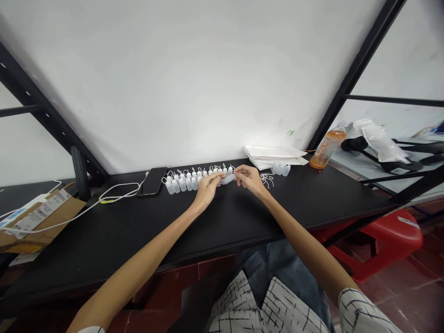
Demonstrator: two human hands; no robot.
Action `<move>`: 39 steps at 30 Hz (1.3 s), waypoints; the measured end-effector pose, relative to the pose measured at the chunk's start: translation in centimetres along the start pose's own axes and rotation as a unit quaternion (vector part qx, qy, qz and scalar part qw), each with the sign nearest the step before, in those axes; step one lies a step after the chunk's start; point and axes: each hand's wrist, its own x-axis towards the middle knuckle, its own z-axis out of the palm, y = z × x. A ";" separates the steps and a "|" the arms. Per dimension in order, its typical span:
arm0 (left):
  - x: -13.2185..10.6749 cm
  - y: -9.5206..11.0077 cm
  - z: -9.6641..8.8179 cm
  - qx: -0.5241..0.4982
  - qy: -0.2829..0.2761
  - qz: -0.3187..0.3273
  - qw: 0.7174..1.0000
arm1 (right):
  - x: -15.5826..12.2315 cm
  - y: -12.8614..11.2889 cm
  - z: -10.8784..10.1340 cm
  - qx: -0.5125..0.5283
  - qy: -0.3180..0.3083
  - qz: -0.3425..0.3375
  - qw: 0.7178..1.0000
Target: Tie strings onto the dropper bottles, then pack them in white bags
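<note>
Between my hands lies a small translucent plastic bottle (228, 179), tilted nearly flat above the black table. My left hand (207, 188) is closed on its left end. The fingertips of my right hand (249, 179) pinch at the other end; the small part under them is hidden. Behind and to the left stand rows of similar small bottles (182, 184) with white caps and looped straps, partly covered by my left hand. Just right of my right hand is a loose heap of white straps (267, 179). Several more small bottles (280, 169) stand beyond it.
A stack of white paper or packets (274, 156) lies against the wall, beside an orange drink bottle (328, 147). Left are a phone (152, 181), a white cable (121, 196) and a cardboard parcel (45, 217). Black frame posts flank the table (138, 240); a red stool (391, 236) stands right.
</note>
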 end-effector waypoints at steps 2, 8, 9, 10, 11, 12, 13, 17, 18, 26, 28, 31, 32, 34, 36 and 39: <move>-0.2 -0.8 -0.1 0.125 -0.034 0.038 0.991 | -0.4 -0.1 0.3 0.009 -0.030 0.009 0.999; -0.8 -1.1 -0.3 0.315 -0.099 0.081 0.940 | -1.3 -0.4 0.6 0.021 -0.113 0.030 0.993; -0.9 -1.1 -0.3 0.331 -0.102 0.080 0.935 | -1.4 -0.4 0.5 0.022 -0.122 0.035 0.992; -0.9 -1.1 -0.4 0.343 -0.107 0.077 0.930 | -1.4 -0.5 0.4 0.021 -0.131 0.039 0.990; -1.0 -1.2 -0.5 0.353 -0.110 0.074 0.926 | -1.4 -0.5 0.3 0.015 -0.135 0.041 0.990; -1.0 -1.2 -0.5 0.363 -0.112 0.072 0.922 | -1.4 -0.5 0.0 0.002 -0.130 0.037 0.991; -1.1 -1.3 -0.5 0.373 -0.111 0.069 0.919 | -1.3 -0.4 -0.5 -0.022 -0.112 0.027 0.993; -1.1 -1.4 -0.7 0.392 -0.103 0.059 0.913 | -0.9 0.2 -3.8 -0.281 0.080 -0.033 0.956; -1.1 -1.4 -0.7 0.388 -0.103 0.056 0.914 | -0.8 0.3 -4.8 -0.359 0.129 -0.026 0.924; -1.0 -1.6 -0.7 0.369 -0.100 0.032 0.923 | -1.2 1.2 -9.0 -0.531 0.152 0.152 0.820; -0.9 -1.7 -0.7 0.369 -0.100 0.033 0.923 | -1.2 1.2 -8.9 -0.541 0.121 0.162 0.817; -0.9 -1.8 -0.7 0.373 -0.100 0.031 0.922 | -1.2 1.2 -8.6 -0.544 0.100 0.163 0.817; -0.9 -1.8 -0.7 0.375 -0.100 0.030 0.921 | -1.2 1.2 -8.6 -0.539 0.099 0.162 0.821; -0.9 -1.8 -0.7 0.379 -0.100 0.029 0.920 | -1.2 1.1 -8.6 -0.525 0.103 0.155 0.830; -1.0 -1.8 -0.7 0.378 -0.102 0.032 0.919 | -1.2 1.1 -8.7 -0.509 0.110 0.146 0.841; -1.0 -1.7 -0.7 0.376 -0.108 0.034 0.920 | -1.2 1.3 -8.9 -0.494 0.121 0.137 0.850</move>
